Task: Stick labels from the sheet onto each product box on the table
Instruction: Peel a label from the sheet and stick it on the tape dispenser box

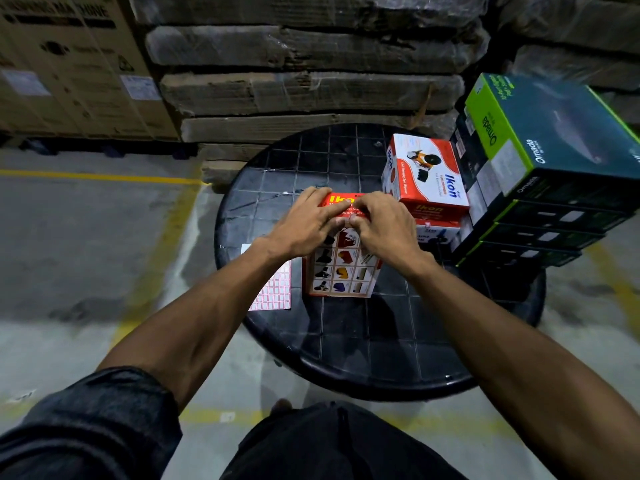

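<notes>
Left hand (304, 221) & right hand (381, 225): fingers pressed flat on top of red-and-white printed cardboard product box (341, 268), fingertips meeting. Box stands centre of round black gridded table (346, 334); pink-bordered label sheet (273, 291) just left; stacked red-white Ikon boxes (427, 178) behind-right.

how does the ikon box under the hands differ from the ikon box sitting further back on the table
The near Ikon box shows a grid of small product pictures; the far Ikon box shows one large product picture on white. The left hand and right hand rest on the near box; the far one is untouched. The near box sits directly on the table; the far one rests on another box. Both are red and Ikon branded.
</notes>
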`<control>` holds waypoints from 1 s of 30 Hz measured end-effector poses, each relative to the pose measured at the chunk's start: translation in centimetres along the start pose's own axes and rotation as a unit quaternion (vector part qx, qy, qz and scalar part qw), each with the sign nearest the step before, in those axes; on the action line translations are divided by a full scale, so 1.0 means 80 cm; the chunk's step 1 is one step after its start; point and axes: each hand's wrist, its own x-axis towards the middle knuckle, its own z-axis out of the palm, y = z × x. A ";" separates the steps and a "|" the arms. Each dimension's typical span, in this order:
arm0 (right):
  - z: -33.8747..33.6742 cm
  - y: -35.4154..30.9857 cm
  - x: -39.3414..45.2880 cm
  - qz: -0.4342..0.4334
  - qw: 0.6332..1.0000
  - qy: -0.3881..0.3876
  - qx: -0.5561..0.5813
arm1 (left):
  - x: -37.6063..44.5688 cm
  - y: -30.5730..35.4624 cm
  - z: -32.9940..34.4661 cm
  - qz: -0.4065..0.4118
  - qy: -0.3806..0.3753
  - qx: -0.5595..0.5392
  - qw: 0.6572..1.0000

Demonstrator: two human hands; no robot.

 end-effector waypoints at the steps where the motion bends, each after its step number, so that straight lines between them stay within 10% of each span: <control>1: -0.002 0.004 0.002 0.001 1.000 -0.016 0.020 | 0.002 0.000 0.000 -0.002 0.002 -0.003 1.000; 30: 0.017 0.019 -0.006 0.002 0.996 0.026 0.090 | 0.000 -0.004 0.008 0.006 0.022 -0.006 1.000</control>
